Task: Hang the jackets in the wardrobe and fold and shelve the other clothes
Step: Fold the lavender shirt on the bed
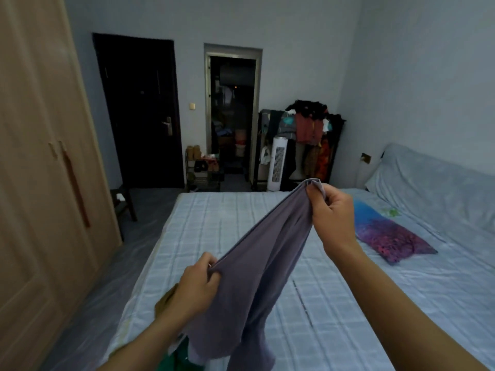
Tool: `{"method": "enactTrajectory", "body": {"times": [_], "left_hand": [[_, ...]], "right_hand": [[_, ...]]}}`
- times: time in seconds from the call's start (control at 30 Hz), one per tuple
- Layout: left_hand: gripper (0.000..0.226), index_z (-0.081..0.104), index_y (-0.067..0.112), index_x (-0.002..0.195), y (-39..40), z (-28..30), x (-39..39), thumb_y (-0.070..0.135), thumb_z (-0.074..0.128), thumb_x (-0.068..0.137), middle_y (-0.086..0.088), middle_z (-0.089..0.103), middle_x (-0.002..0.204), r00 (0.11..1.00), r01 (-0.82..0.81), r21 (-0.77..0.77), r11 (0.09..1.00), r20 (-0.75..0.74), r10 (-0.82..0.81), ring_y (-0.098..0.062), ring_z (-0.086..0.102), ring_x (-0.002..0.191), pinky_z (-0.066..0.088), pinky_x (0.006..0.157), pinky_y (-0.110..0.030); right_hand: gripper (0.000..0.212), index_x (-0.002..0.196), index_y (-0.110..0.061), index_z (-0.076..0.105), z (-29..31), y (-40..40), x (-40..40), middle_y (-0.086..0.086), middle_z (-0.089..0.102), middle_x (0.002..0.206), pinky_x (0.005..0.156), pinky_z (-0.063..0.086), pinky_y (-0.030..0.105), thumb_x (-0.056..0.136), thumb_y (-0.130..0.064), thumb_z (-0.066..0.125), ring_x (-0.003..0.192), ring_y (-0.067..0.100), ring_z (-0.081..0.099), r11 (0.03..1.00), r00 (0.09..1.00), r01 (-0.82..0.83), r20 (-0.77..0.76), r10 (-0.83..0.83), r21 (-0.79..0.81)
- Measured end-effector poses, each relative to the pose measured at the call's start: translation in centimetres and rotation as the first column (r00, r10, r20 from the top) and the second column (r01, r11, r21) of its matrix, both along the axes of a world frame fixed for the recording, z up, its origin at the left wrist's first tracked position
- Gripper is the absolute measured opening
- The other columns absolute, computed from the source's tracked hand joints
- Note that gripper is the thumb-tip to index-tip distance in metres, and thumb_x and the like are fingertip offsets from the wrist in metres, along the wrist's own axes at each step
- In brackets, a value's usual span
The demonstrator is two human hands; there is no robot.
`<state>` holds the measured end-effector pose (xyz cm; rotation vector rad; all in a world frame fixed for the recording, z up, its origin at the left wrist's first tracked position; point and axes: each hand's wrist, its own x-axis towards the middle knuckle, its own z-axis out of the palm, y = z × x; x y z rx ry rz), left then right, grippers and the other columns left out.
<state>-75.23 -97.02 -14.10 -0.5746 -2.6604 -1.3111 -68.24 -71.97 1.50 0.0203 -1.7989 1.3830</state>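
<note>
Both forearms reach over the bed (348, 303), stretching a purple-grey garment (257, 263) between them. Its upper edge runs diagonally from the left hand (198, 285), low and near, up to the right hand (332, 212), each pinching a corner; the rest hangs down toward the bed's near edge. Closed wardrobe (40, 183) doors stand left, across a strip of floor (107, 277); a patterned pillow (388, 236) lies right.
</note>
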Motion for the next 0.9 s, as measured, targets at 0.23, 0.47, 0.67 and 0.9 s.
{"method": "enactTrajectory", "body": {"times": [0.23,0.47,0.67,0.9], "left_hand": [[0.043,0.053,0.018,0.066,5.5,9.3,0.9,0.056,0.056,0.085,0.005,0.051,0.058,0.926,0.218,-0.128,0.968,-0.287,-0.246,-0.007,0.049,0.054,0.034,0.054,-0.022],[0.029,0.045,0.029,0.065,8.4,12.4,-0.7,0.032,0.069,0.083,0.012,0.05,0.064,0.876,0.196,-0.363,0.911,-0.353,-0.33,-0.004,0.049,0.061,0.037,0.056,-0.029],[0.036,0.046,0.034,0.072,12.0,10.4,-3.4,0.01,0.063,0.092,0.013,0.054,0.069,0.932,0.069,-0.228,0.971,-0.332,-0.144,-0.004,0.052,0.067,0.038,0.061,-0.031],[0.031,0.056,0.021,0.062,12.6,12.3,-9.0,0.025,0.081,0.08,0.005,0.055,0.059,0.934,0.235,-0.217,0.947,-0.219,-0.282,-0.009,0.051,0.058,0.036,0.056,-0.025]], "right_hand": [[0.046,0.055,-0.023,0.043,3.7,14.0,2.2,-0.013,0.03,0.052,0.049,0.023,0.026,0.098,-0.029,0.058,0.052,0.006,0.025,0.988,0.994,0.058,-0.08,-0.07,-0.14],[0.053,0.053,-0.023,0.032,6.1,22.2,2.9,-0.015,0.026,0.043,0.042,0.02,0.02,0.1,-0.024,0.056,0.045,0.001,0.021,0.977,0.99,0.09,-0.09,-0.109,-0.193],[0.06,0.043,-0.024,0.035,4.7,25.3,1.6,-0.013,0.027,0.042,0.043,0.021,0.022,0.1,-0.029,0.056,0.044,0.003,0.022,0.973,0.986,0.159,-0.03,-0.166,-0.168],[0.047,0.059,-0.009,0.041,4.3,29.5,-2.3,0.003,0.028,0.059,0.054,0.02,0.031,0.098,-0.03,0.058,0.056,0.013,0.026,0.949,0.952,0.306,-0.003,-0.308,-0.08]]}}
